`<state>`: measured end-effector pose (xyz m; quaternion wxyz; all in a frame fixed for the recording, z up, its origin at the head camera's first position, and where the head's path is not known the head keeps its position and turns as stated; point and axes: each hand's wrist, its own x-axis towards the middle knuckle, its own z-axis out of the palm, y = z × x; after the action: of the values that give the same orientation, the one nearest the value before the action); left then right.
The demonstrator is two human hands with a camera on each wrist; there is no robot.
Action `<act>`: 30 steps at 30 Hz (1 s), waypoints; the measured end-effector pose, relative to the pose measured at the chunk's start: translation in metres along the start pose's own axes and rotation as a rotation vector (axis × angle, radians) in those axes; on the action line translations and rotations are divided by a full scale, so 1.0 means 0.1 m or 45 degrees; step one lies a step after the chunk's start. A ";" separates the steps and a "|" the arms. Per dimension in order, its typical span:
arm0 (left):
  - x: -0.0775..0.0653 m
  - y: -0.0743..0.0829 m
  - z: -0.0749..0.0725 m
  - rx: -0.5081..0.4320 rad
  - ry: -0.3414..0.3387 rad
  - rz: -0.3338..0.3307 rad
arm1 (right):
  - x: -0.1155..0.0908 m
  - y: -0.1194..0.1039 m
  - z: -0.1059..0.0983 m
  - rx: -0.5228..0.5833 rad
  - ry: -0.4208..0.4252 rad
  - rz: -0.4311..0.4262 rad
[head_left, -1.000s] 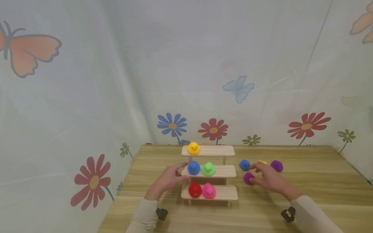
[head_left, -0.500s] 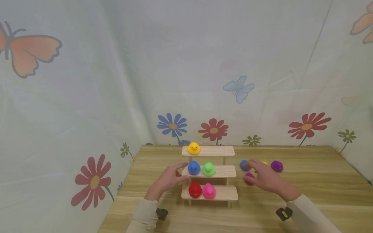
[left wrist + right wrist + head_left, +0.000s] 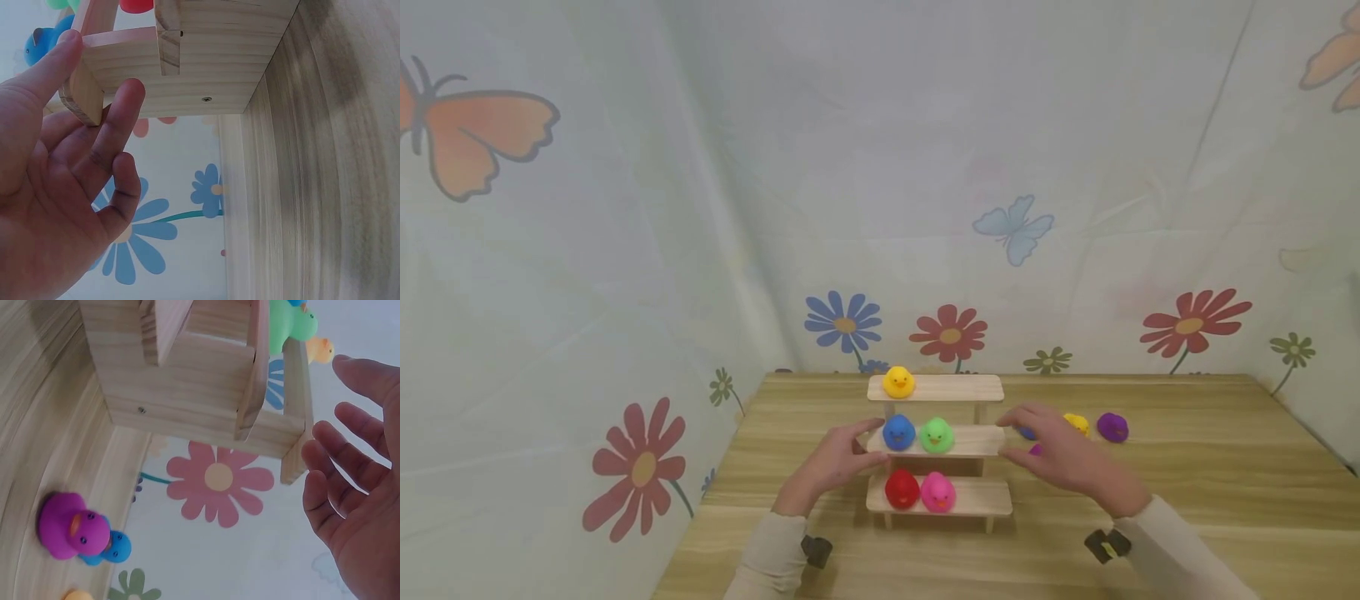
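Observation:
A three-tier wooden display shelf stands on the table. My left hand pinches the left end of its middle board; in the left wrist view the thumb lies on the board's edge with fingers behind. My right hand is beside the right end of that board, its fingers spread and slightly bent, holding nothing. A yellow duck sits on the top tier, a blue duck and green duck on the middle, a red duck and pink duck on the bottom.
Right of the shelf, a yellow duck and a purple duck lie on the wooden table. Another purple duck and a blue duck are mostly hidden behind my right hand in the head view. A flowered curtain hangs behind.
My right hand has moved left from above the loose ducks to the right end of the middle board. The left hand and the ducks have stayed in place.

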<state>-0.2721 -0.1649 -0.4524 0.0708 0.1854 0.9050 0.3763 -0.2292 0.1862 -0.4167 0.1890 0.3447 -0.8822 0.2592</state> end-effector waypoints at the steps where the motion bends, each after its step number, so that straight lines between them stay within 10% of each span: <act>1: 0.00 0.00 0.00 0.001 0.000 0.002 | 0.01 -0.02 0.01 0.006 0.000 0.004; 30: 0.02 -0.04 0.01 0.000 0.003 0.021 | 0.45 -0.41 0.34 -0.016 -0.210 0.174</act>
<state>-0.2742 -0.1659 -0.4558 0.0665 0.1925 0.9035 0.3771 -0.2368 0.1174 -0.4068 0.0999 0.3028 -0.9177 0.2369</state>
